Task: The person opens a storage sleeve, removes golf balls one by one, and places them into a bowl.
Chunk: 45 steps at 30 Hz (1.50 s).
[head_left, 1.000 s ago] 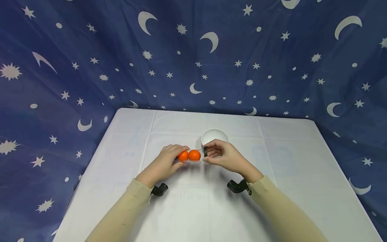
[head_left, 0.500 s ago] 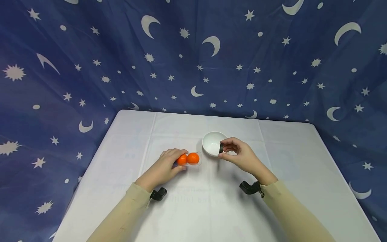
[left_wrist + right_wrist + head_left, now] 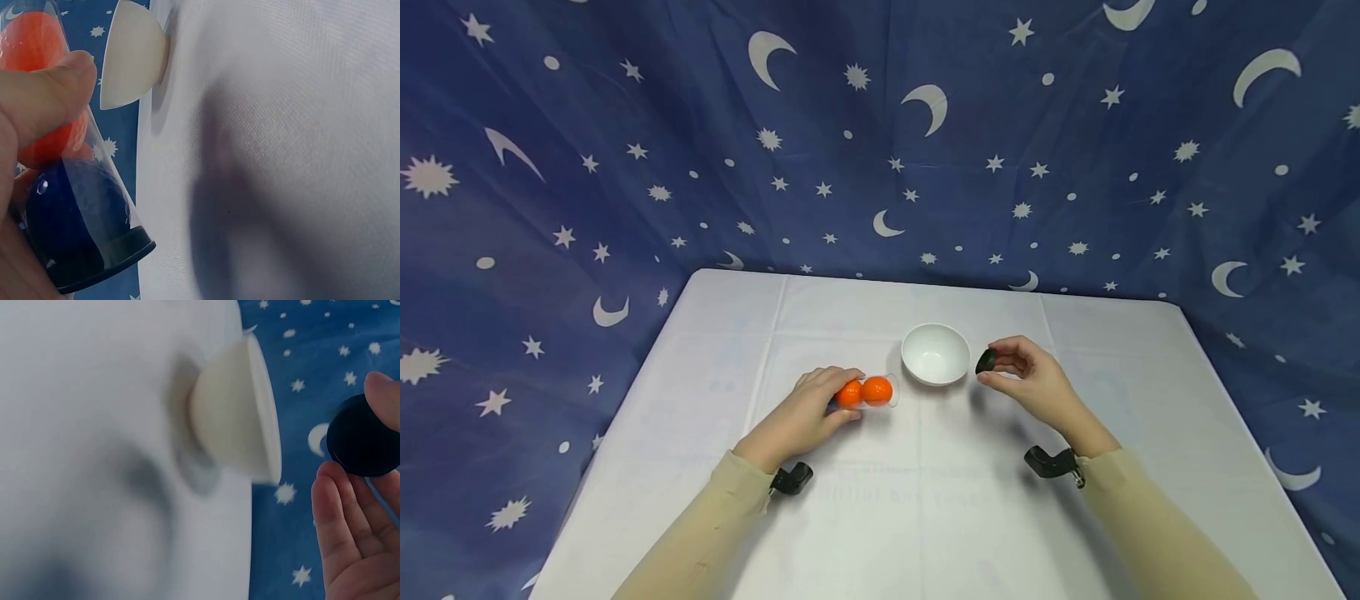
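My left hand [image 3: 841, 395] grips a clear plastic tube [image 3: 871, 392] that lies sideways just above the table, its uncapped mouth pointing right. Two orange balls [image 3: 862, 392] sit inside it. In the left wrist view my thumb [image 3: 47, 94] presses the tube [image 3: 81, 187] over an orange ball [image 3: 31, 40], and a black cap [image 3: 103, 259] closes the tube's near end. My right hand [image 3: 992, 363] pinches a small black lid [image 3: 986, 361] between thumb and fingers, to the right of the white bowl [image 3: 935, 353]. The right wrist view shows the lid [image 3: 362, 434] beside the bowl [image 3: 240, 415].
A white cloth covers the table [image 3: 925, 500]. The bowl looks empty and stands between my two hands. A dark blue curtain [image 3: 880, 125] with stars and moons hangs close around the back and both sides of the table.
My right hand has pulled the black lid off the tube's mouth and carried it right, past the bowl. My left hand and the tube have stayed almost still.
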Tool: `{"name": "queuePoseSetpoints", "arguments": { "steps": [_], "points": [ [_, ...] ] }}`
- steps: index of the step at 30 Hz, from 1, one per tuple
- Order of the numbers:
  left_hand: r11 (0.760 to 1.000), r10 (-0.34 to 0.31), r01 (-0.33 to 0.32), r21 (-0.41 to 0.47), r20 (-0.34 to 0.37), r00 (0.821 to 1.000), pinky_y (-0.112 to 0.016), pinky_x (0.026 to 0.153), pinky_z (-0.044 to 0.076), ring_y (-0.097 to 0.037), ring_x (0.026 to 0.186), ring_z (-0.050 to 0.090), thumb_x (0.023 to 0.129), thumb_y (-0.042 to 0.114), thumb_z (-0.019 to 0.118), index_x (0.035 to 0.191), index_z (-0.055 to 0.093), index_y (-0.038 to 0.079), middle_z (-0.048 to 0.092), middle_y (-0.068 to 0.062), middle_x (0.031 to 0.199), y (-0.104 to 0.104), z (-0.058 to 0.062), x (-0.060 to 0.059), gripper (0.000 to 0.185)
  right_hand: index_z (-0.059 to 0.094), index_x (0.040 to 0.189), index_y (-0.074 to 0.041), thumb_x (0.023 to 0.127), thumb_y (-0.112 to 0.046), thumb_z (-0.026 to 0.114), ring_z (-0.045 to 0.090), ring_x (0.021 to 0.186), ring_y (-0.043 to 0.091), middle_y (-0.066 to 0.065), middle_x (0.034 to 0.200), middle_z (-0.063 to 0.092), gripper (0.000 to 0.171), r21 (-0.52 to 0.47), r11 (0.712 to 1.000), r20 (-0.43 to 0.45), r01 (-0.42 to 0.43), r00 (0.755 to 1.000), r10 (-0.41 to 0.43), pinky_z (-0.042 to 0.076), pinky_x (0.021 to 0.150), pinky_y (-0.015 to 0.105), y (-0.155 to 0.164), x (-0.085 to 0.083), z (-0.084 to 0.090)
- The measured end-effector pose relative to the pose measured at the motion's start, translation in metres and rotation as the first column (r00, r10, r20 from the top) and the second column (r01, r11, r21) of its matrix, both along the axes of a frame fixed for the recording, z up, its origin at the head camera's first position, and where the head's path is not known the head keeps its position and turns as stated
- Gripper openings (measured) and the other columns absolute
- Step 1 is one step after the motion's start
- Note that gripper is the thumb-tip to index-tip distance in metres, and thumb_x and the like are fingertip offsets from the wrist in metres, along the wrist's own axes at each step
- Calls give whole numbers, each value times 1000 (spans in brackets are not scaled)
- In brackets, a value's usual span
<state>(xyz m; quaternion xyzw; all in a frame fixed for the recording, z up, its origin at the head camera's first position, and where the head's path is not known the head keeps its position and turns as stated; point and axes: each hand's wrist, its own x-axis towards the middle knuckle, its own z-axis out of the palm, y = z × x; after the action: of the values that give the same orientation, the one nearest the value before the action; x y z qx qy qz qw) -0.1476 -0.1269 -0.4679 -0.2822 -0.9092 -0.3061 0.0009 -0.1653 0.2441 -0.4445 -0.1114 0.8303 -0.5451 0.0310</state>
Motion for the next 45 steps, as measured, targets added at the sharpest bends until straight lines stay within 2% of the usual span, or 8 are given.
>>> {"name": "queuePoseSetpoints", "arguments": {
  "steps": [6, 12, 15, 17, 23, 25, 36, 45],
  "points": [
    [1000, 0, 0, 0, 8, 1000, -42, 109, 27, -18, 116, 51, 86, 29, 75, 133, 54, 15, 58, 1, 123, -1, 0, 0, 53, 52, 123, 0, 79, -26, 82, 63, 105, 21, 15, 119, 58, 59, 29, 998, 39, 57, 998, -58, 51, 84, 21, 24, -2, -10],
    [1000, -4, 4, 6, 10, 1000, -42, 108, 29, -17, 115, 51, 86, 28, 75, 133, 54, 14, 58, 2, 122, -1, 0, 0, 54, 52, 124, -5, 80, -36, 80, 59, 107, 21, 10, 121, 56, 60, 164, 978, 38, 129, 990, -137, 48, 84, 14, 52, -5, -24],
    [1000, -6, 6, 5, 15, 1000, -42, 108, 29, -17, 115, 51, 86, 29, 75, 133, 54, 14, 58, 2, 122, -1, 1, 0, 54, 52, 124, -6, 80, -40, 78, 58, 108, 24, 10, 121, 56, 62, 200, 970, 44, 141, 987, -152, 47, 83, 13, 62, -5, -31],
    [1000, -6, 5, 4, 18, 1000, -42, 108, 30, -16, 114, 51, 86, 29, 75, 133, 55, 14, 58, 2, 122, -1, 1, 0, 53, 52, 125, -5, 80, -43, 77, 57, 108, 26, 11, 121, 56, 64, 221, 965, 44, 144, 987, -157, 47, 85, 17, 66, -6, -34],
    [1000, -7, 7, 5, 13, 1000, -40, 107, 30, -16, 114, 51, 86, 29, 75, 133, 55, 15, 58, 3, 122, -1, -1, 0, 53, 50, 129, -2, 82, -48, 73, 56, 111, 34, 17, 123, 56, 69, 298, 939, 50, 173, 979, -196, 47, 92, 43, 71, -6, -40],
    [1000, -7, 6, 6, 11, 1000, -40, 107, 30, -15, 114, 51, 86, 30, 75, 133, 55, 16, 58, 4, 121, -1, -1, -1, 53, 49, 130, -2, 84, -48, 71, 55, 113, 36, 19, 125, 55, 69, 316, 931, 59, 184, 975, -213, 46, 93, 48, 72, -5, -42],
    [1000, -1, 1, 1, 16, 1000, -41, 107, 30, -16, 115, 50, 85, 31, 75, 133, 55, 17, 57, 4, 123, -2, -2, -2, 54, 52, 130, -3, 85, -46, 71, 53, 113, 39, 21, 124, 57, 65, 386, 905, 51, 178, 976, -213, 42, 96, 53, 79, -1, -48],
    [1000, -1, 1, -10, 22, 1000, -41, 107, 31, -18, 118, 49, 87, 32, 74, 134, 54, 16, 57, 2, 125, -3, 0, -1, 54, 53, 128, 3, 84, -47, 72, 51, 116, 40, 25, 126, 55, 69, 483, 856, 40, 184, 972, -232, 41, 97, 54, 84, 3, -45]
  ]
}}
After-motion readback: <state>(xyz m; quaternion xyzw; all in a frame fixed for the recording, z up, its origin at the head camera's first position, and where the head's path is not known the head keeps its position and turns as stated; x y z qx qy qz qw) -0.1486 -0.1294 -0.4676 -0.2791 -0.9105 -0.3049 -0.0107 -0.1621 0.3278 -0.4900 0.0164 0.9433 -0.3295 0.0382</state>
